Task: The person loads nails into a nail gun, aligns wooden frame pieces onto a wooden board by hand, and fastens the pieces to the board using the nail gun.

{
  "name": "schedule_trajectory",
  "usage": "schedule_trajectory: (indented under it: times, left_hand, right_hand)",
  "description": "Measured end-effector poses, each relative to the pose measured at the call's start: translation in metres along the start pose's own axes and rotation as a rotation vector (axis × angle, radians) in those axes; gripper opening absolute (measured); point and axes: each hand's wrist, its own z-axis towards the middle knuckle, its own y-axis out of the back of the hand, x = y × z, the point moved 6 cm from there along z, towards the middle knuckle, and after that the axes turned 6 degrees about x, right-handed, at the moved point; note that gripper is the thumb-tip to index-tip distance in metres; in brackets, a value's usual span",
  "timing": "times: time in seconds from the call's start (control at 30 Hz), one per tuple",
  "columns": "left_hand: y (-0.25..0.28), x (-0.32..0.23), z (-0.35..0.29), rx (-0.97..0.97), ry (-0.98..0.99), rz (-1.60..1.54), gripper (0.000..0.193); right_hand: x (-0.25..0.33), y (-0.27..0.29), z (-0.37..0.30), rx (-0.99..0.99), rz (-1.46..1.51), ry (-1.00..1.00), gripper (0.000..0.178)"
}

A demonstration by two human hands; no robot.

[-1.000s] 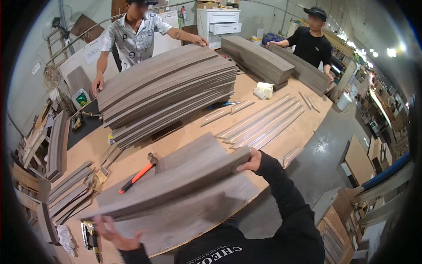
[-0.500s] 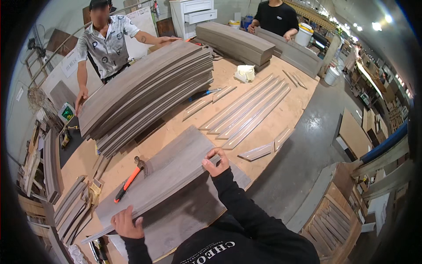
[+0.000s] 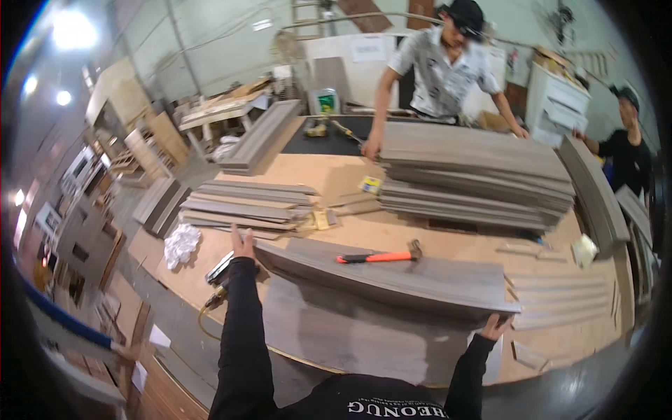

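Observation:
A long grey-brown wooden board (image 3: 378,295) is tilted up on its long edge in front of me. My left hand (image 3: 243,241) grips its left end, the fingers partly hidden. At the right end, the fingers of my right hand (image 3: 495,326) are closed round the lower corner. Below the board lies a flat grey panel (image 3: 329,343). A hammer (image 3: 378,257) with an orange and black handle rests on the grey wood just behind the raised board.
Across the table (image 3: 336,169), a person in a patterned shirt has both hands at a tall stack of boards (image 3: 476,154). Thin strips (image 3: 245,203), a crumpled white cloth (image 3: 182,245) and a nail gun-like tool (image 3: 221,269) lie left. Pale mouldings (image 3: 560,297) lie right. Another person stands far right.
My view has swung to the left. My hands are now wider apart, at the board's two ends. The hammer still lies behind the board.

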Motion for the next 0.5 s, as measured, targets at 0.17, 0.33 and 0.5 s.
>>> schedule_trajectory:
  times: [0.17,0.33,0.5]
  left_hand:
    - [0.022,0.041,-0.021,-0.180,0.187,-0.505,0.032]
    - [0.044,0.004,-0.099,-0.177,0.336,0.019,0.032]
    - [0.088,0.056,-0.227,-0.043,0.365,0.445,0.023]
  right_hand:
    - [0.026,-0.015,-0.031,-0.026,-0.129,-0.202,0.074]
    - [0.037,0.011,-0.019,0.149,-0.471,-0.285,0.062]
    - [0.033,-0.003,-0.034,0.506,-1.074,-0.328,0.063]
